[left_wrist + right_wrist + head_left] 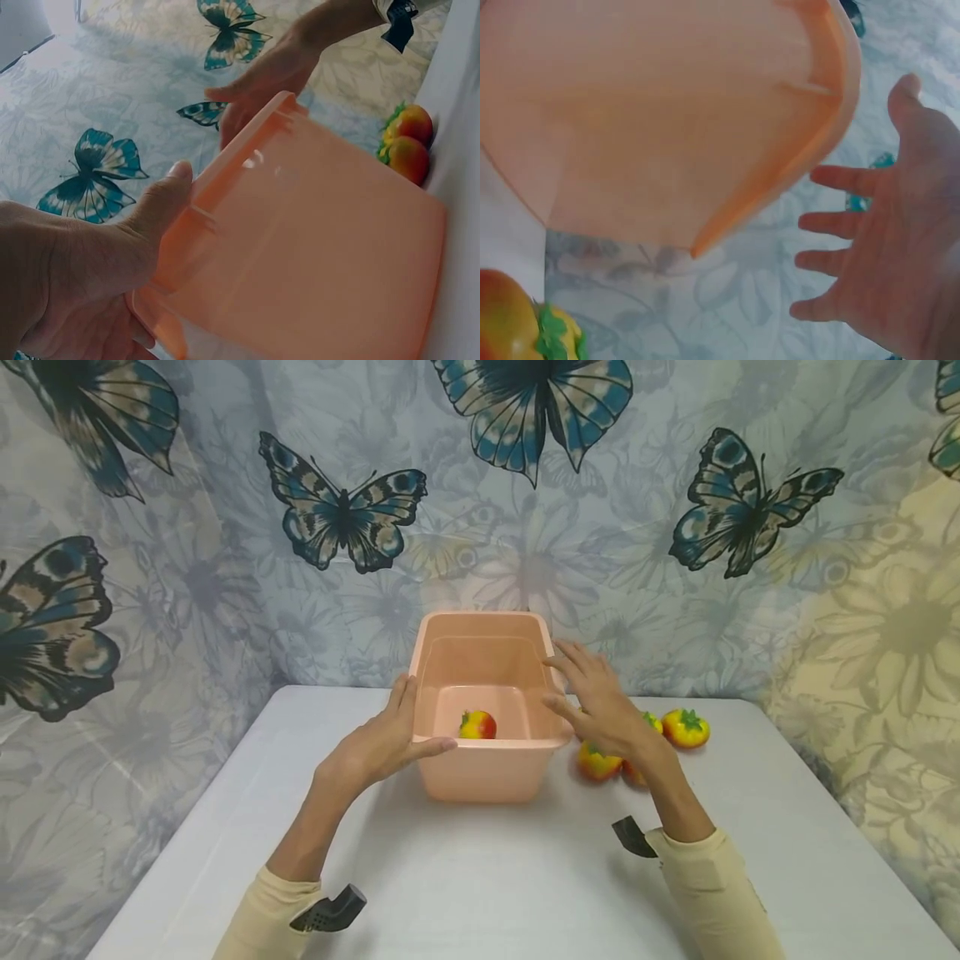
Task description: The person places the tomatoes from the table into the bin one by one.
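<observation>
A peach-coloured plastic tub (483, 772) stands on the table in front of me, its opening facing up and toward me. Inside it lies one red-and-yellow fruit (477, 724) with a green leafy top. My left hand (378, 735) grips the tub's near left corner, thumb over the front rim and fingers along the left side. In the left wrist view the thumb lies along the tub's rim (225, 157). Beside the tub's right rim is my right hand (600, 702), fingers spread. The right wrist view shows its fingertips (810, 221) apart from the tub, palm bare.
Several similar fruits lie on the table right of the tub, among them a near one (598, 763) and a far one (686, 728), partly behind my right hand. The white table (480, 877) ends at a butterfly-printed cloth backdrop (345, 610).
</observation>
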Tool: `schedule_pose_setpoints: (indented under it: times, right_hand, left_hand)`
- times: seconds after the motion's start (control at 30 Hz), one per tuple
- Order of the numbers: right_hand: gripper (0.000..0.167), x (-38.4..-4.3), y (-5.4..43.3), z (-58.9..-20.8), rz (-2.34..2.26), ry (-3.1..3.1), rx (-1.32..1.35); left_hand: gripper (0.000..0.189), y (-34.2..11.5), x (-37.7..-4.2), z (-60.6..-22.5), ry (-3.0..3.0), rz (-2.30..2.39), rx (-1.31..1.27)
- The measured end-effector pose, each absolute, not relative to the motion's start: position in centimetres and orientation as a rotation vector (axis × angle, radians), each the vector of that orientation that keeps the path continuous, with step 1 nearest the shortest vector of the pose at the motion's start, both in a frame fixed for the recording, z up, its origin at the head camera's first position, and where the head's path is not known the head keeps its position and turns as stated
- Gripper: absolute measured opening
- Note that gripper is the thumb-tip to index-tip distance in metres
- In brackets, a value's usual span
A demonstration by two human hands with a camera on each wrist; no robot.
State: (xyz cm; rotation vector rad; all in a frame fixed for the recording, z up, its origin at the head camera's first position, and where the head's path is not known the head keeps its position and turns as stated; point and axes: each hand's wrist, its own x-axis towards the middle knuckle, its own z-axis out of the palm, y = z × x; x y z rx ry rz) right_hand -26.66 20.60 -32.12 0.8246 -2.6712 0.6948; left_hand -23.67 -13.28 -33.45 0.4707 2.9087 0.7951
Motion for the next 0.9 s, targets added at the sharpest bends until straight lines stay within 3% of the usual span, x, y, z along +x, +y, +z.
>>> schedule_pose_setpoints:
  times: [0.9]
  right_hand:
    - [0.083,-25.4,29.9,-30.3,0.486,-2.908,0.618]
  left_hand:
    - [0.127,-13.1,-23.7,-33.4,2.941,0.691,0.482]
